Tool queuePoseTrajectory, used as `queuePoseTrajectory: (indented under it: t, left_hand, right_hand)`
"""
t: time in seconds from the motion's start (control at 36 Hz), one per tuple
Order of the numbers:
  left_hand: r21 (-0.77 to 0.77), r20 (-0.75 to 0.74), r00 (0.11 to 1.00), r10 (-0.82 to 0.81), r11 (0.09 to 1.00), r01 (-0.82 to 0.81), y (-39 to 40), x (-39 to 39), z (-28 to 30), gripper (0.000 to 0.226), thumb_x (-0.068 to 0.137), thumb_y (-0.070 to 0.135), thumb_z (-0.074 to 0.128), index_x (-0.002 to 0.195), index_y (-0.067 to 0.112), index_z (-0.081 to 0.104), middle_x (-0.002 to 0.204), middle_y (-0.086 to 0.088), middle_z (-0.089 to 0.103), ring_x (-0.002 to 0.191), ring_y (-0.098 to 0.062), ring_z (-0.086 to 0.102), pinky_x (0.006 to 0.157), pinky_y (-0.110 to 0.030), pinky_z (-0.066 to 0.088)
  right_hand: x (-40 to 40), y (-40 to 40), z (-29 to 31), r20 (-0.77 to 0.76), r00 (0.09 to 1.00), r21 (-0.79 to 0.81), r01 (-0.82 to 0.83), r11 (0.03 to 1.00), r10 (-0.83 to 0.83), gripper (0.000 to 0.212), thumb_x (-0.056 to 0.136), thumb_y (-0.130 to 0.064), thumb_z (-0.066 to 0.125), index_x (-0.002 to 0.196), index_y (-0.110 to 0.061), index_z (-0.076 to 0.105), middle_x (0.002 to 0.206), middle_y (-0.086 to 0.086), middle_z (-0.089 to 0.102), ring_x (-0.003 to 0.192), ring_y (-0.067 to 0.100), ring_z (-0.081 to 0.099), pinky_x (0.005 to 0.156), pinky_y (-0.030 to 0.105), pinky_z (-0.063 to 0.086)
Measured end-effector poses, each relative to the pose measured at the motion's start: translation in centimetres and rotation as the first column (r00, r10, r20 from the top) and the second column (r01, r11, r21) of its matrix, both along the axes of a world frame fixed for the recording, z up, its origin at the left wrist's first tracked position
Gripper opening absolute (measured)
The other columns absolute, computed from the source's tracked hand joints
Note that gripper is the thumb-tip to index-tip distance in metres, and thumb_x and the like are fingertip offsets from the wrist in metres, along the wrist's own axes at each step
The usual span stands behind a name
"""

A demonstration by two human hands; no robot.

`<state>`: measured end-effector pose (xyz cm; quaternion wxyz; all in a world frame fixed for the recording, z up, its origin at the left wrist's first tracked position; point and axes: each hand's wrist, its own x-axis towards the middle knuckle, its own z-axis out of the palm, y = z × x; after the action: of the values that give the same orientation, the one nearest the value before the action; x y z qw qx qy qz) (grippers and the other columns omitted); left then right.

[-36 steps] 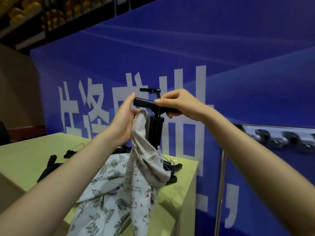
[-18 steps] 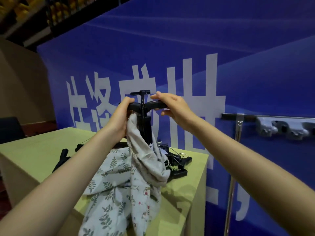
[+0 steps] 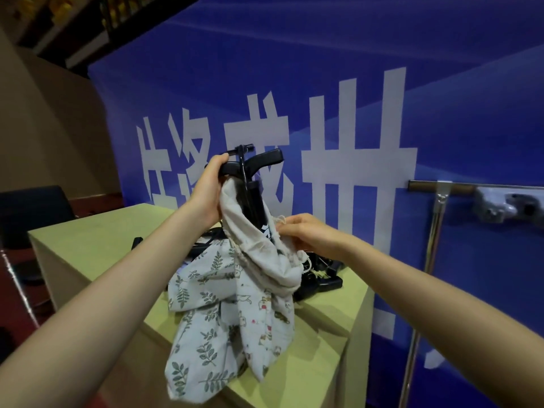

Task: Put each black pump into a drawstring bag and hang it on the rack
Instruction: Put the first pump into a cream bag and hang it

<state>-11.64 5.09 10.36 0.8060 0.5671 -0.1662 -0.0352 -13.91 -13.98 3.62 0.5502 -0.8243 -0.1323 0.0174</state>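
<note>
Our right hand (image 3: 297, 234) now off pump (image 3: 250, 184) handle, down pinching bag (image 3: 253, 254) rim; our left hand (image 3: 210, 189) grips handle with bag edge above table (image 3: 97, 240)

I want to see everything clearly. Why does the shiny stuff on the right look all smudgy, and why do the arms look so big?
Head view: the grey things on the rack are blurred, so details are lost; the wide lens stretches the forearms near the bottom corners; the pump and bag in the middle look fairly sharp.
</note>
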Motion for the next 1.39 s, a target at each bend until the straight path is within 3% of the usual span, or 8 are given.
queuePoseTrajectory:
  t: [0.14,0.44,0.58,0.72,0.89,1.06,1.19,1.39]
  left_hand:
    - [0.014,0.048,0.989,0.138,0.99,-0.139,0.6,1.0,-0.4,0.034,0.092,0.044,0.053,0.093,0.014,0.069,0.084,-0.008,0.072,0.082,-0.024,0.069,0.08,-0.035,0.055]
    - [0.159,0.169,0.965,0.201,0.961,-0.227,-0.4,0.7,0.7,0.035,0.085,0.05,0.06,0.097,0.019,0.073,0.099,-0.005,0.075,0.1,-0.023,0.067,0.097,-0.038,0.047]
    - [0.25,0.298,0.916,0.268,0.904,-0.346,-1.0,-0.4,1.4,0.04,0.087,0.05,0.058,0.102,0.015,0.072,0.099,-0.004,0.074,0.097,-0.021,0.066,0.081,-0.032,0.047]
    - [0.276,0.358,0.898,0.255,0.89,-0.363,-1.3,-0.9,0.8,0.032,0.088,0.047,0.061,0.08,0.017,0.068,0.083,-0.001,0.07,0.088,-0.022,0.064,0.085,-0.037,0.046]
    - [0.273,0.364,0.895,0.258,0.889,-0.368,-1.7,-1.1,1.0,0.033,0.088,0.048,0.06,0.082,0.016,0.065,0.086,-0.006,0.065,0.084,-0.021,0.06,0.078,-0.034,0.043]
    - [0.312,0.352,0.911,0.214,0.891,-0.329,-2.6,-1.5,1.1,0.049,0.087,0.051,0.06,0.09,0.003,0.07,0.093,-0.016,0.072,0.095,-0.032,0.067,0.093,-0.043,0.048]
    - [0.314,0.308,0.936,0.169,0.911,-0.267,-2.7,-1.5,1.0,0.039,0.082,0.056,0.063,0.085,0.018,0.072,0.094,-0.007,0.075,0.098,-0.028,0.068,0.101,-0.048,0.046]
    - [0.27,0.273,0.948,0.164,0.933,-0.239,-2.7,-1.3,1.0,0.029,0.089,0.045,0.06,0.08,0.019,0.068,0.08,-0.002,0.071,0.086,-0.022,0.066,0.087,-0.036,0.048]
  right_hand:
    - [-0.8,-0.5,1.8,0.073,0.996,0.207,0.028,0.978,-0.044,0.022,0.099,-0.02,0.054,0.085,-0.004,0.059,0.069,0.003,0.058,0.052,0.008,0.056,0.048,0.017,0.046]
    - [-1.6,0.3,8.0,0.243,0.927,0.571,0.101,0.814,-0.285,0.019,0.098,-0.01,0.052,0.082,-0.005,0.06,0.049,-0.004,0.053,0.039,0.002,0.046,0.04,0.016,0.041]
    - [-1.1,0.2,9.1,0.086,0.936,0.733,0.173,0.658,-0.342,0.028,0.093,-0.008,0.053,0.065,-0.011,0.053,0.042,-0.004,0.046,0.036,0.006,0.037,0.038,0.018,0.032]
    - [-0.9,-1.5,9.0,0.025,0.93,0.61,0.277,0.742,-0.367,0.031,0.084,-0.01,0.045,0.056,-0.02,0.037,0.041,-0.008,0.033,0.039,0.009,0.026,0.045,0.022,0.028]
    - [-2.4,-3.5,9.9,-0.11,0.972,0.674,0.225,0.704,-0.206,0.027,0.087,-0.016,0.051,0.06,-0.016,0.049,0.061,-0.003,0.047,0.046,0.01,0.043,0.051,0.018,0.044]
    - [-2.6,-3.4,9.6,0.166,0.963,0.632,0.062,0.773,-0.212,0.022,0.096,-0.015,0.052,0.106,-0.01,0.071,0.068,-0.002,0.054,0.063,0.007,0.051,0.061,0.019,0.048]
    - [-2.8,-3.8,9.1,0.519,0.802,0.267,0.175,0.947,-0.295,0.026,0.099,-0.016,0.05,0.117,-0.015,0.069,0.1,0.002,0.063,0.087,0.011,0.054,0.071,0.017,0.045]
    - [-3.1,-3.8,9.1,0.732,0.66,-0.039,0.288,0.957,-0.169,0.028,0.101,-0.02,0.049,0.123,-0.016,0.066,0.097,-0.004,0.05,0.09,0.004,0.05,0.071,0.009,0.044]
